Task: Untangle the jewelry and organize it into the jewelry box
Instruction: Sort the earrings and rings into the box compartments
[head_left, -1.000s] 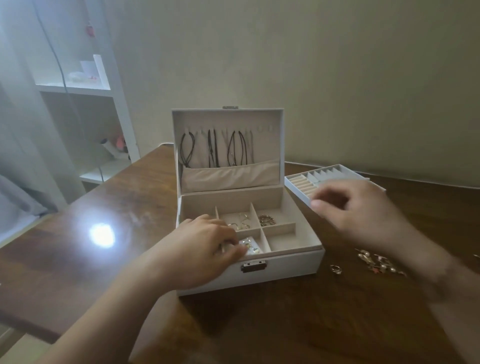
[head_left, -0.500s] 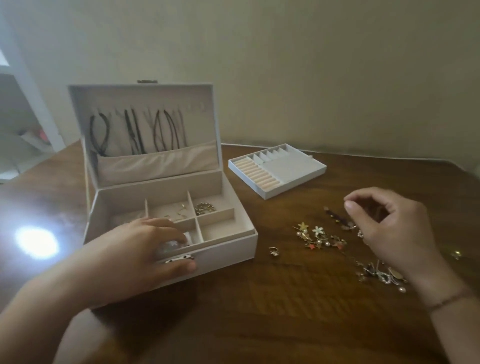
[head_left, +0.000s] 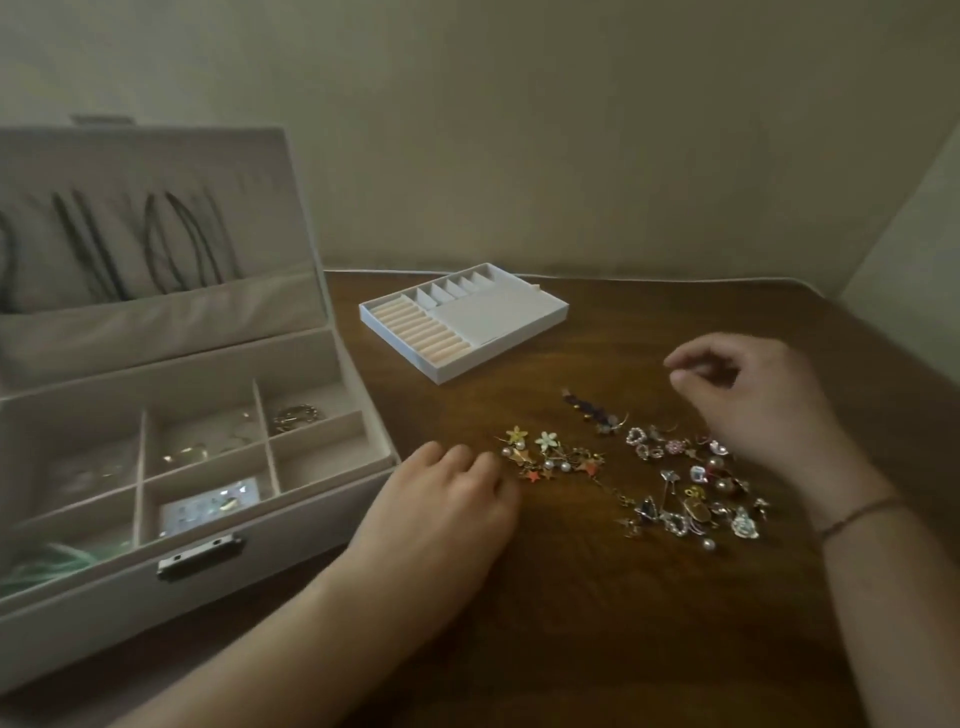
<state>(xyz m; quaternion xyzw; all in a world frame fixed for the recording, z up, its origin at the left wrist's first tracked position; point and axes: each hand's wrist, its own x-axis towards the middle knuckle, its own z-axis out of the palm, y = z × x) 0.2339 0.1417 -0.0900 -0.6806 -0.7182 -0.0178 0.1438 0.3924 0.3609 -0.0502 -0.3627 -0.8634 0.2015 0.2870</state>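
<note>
The box (head_left: 218, 483) stands open at the table's left edge, cords hanging in its lid, and several compartments already hold small pieces and a card of studs. A second ago the left hand (head_left: 447, 499) was inside the front compartment; it has now come out and lies on the table (head_left: 571, 623) just beside the box's front right corner, fingers loosely bent and holding nothing, tips touching the near end of the flower-and-pearl strand (head_left: 550, 457). Behind it, toward the far edge, the tray (head_left: 462, 322) sits with nothing visible in it. Right of the strand lies the jewelry pile (head_left: 691, 483), mid-table, still mixed. The right hand (head_left: 753, 400) hovers over the pile's far side, fingers curled, thumb near forefinger; whether it pinches anything I cannot tell. One drop-off looks done, and both hands seem set for the next piece
</note>
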